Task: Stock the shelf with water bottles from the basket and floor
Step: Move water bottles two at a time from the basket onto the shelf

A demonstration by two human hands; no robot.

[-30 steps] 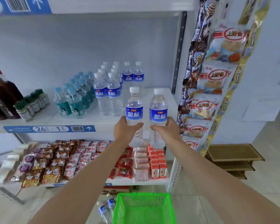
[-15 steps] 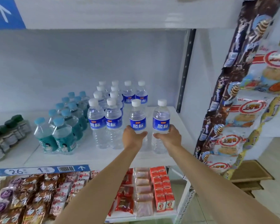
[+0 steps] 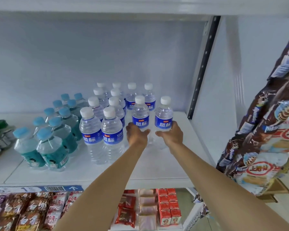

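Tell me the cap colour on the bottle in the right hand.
White, plainest in the head view: the cap tops the bottle that the right hand grips.

Water bottle (image 3: 140, 117) blue labels: "蓝标". Shelf-edge tag (image 3: 35, 189): "26", "1", barcode, arrow.
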